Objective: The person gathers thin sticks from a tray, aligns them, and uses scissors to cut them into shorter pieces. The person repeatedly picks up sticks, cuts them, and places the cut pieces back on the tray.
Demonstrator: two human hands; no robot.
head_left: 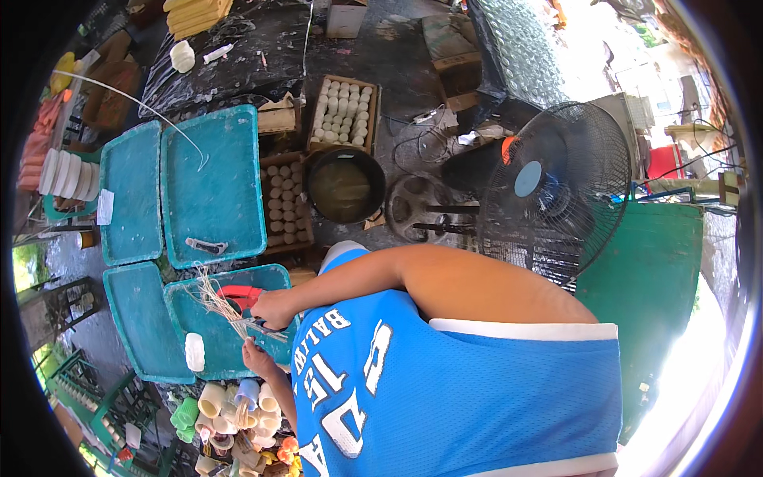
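Note:
My right hand [274, 306] reaches out over a teal tray [199, 334] and grips what looks like dark-handled scissors [266, 324]. Just below it, my left hand [258, 356] pinches a bundle of thin pale strands [216, 298] that fan out up and to the left over the tray. The two hands nearly touch at the strands. A red-handled tool [238, 294] lies on the tray behind the strands, and a white block [195, 351] sits at the tray's lower edge. My blue jersey hides most of the left forearm.
Other teal trays [211, 183] lie above and to the left, one holding a small tool [207, 245]. A dark pot [346, 187], wooden boxes of white round pieces [346, 111], a standing fan [548, 183] and coloured cups [230, 405] surround me.

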